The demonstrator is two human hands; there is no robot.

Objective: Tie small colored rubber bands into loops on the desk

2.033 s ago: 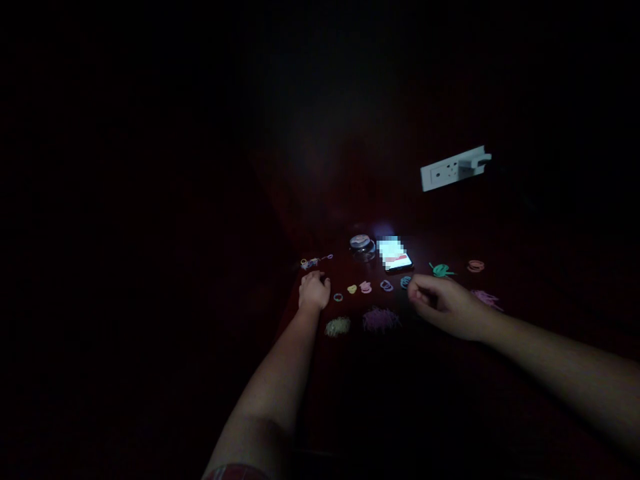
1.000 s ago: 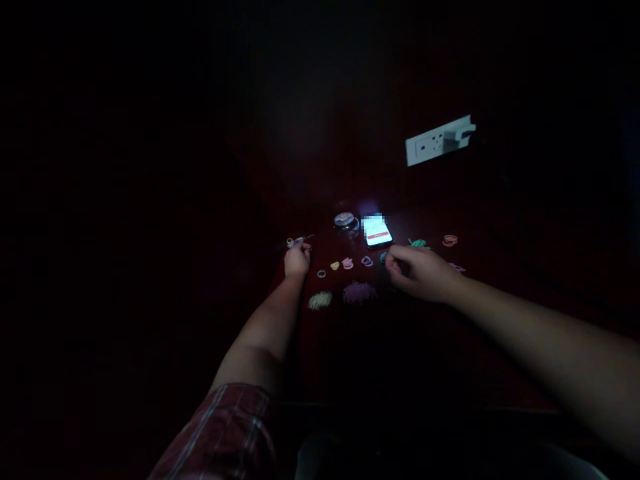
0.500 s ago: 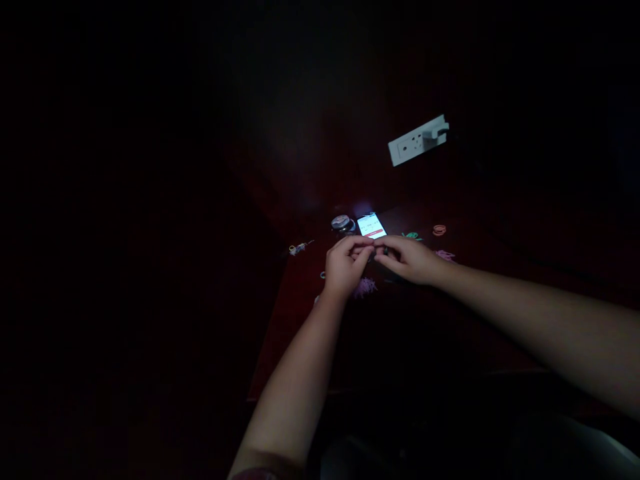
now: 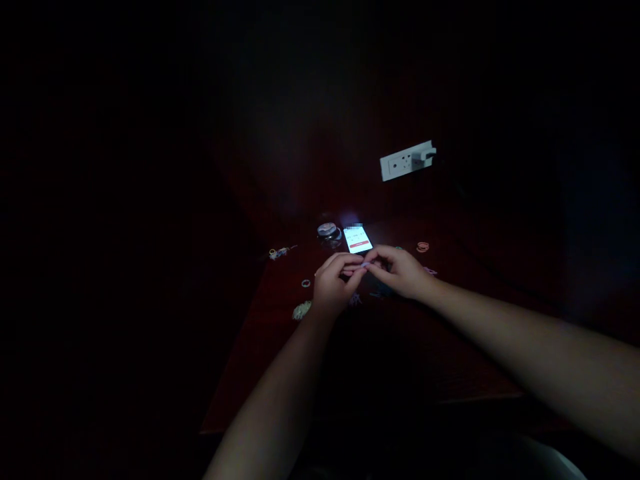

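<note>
My left hand (image 4: 333, 285) and my right hand (image 4: 403, 272) meet over the table, fingertips pinched together. Between them shows a small pale purple piece (image 4: 365, 265), too small and dim to name, gripped by both hands. Just below the fingers lies a heap of thin purple strands (image 4: 355, 299). Beside my left wrist is a pale yellowish heap of small pieces (image 4: 301, 311), with a small ring (image 4: 306, 283) above it. Dark bluish strands (image 4: 379, 292) lie under my right hand. A lit phone (image 4: 358, 241) is just beyond the fingertips.
A lidded jar (image 4: 328, 232) stands left of the phone. Orange loops (image 4: 423, 247) and pinkish strands (image 4: 430, 271) lie to the right. A small item with a yellow loop (image 4: 279, 253) is at the table's left edge. A socket panel (image 4: 407, 161) holds a plug. The surroundings are very dark.
The view has shifted, so the table things sit further left and lower. The pale purple piece now shows between my fingertips, and the yellowish heap and ring are more exposed.
</note>
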